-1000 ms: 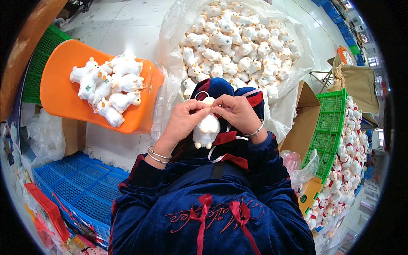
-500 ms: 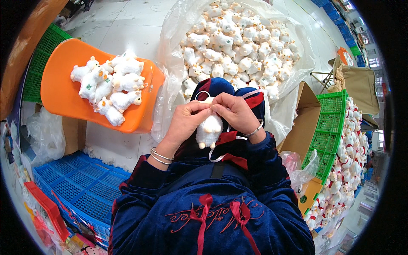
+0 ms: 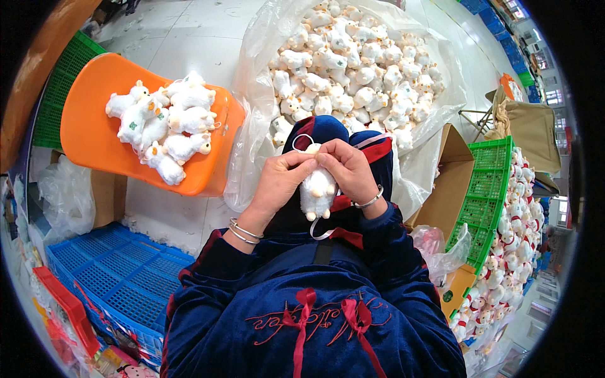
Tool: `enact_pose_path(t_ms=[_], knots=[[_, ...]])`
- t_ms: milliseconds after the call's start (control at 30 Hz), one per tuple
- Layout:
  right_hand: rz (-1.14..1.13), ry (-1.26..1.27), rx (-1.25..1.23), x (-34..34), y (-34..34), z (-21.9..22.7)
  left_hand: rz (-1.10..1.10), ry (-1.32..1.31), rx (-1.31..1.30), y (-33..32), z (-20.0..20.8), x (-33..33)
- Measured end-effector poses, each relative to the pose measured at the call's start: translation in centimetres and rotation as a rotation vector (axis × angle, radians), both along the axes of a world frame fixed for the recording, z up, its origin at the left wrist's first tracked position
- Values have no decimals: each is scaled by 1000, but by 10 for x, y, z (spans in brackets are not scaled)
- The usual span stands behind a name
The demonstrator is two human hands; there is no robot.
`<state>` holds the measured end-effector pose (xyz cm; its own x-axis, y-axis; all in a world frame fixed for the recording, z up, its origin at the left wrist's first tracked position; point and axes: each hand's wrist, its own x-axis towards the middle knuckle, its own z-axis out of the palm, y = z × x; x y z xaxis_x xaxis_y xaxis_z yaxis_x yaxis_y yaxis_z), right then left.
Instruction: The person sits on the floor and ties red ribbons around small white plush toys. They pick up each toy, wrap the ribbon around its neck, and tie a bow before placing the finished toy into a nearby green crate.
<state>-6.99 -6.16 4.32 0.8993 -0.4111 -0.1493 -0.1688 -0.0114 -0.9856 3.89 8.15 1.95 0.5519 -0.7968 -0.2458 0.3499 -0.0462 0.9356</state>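
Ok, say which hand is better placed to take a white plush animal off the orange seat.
Likely the left hand: it is nearer the orange plastic seat, on that side. The right hand is farther away. Both pinch another white plush animal near its head, so the left would need freeing first.

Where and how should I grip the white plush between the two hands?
Probably grip the white plush around its rounded body, coming from the picture's lower side: the left hand and right hand crowd its head end, leaving the body exposed below.
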Motion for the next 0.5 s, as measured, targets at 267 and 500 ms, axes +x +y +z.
enact_pose_path(t_ms=[267,500], knots=[[-35,-5,56,-1,2,-5,8,-3,-9,0,-7,-3],[-46,-15,229,-5,-2,7,-8,-3,14,0,-4,-3]])
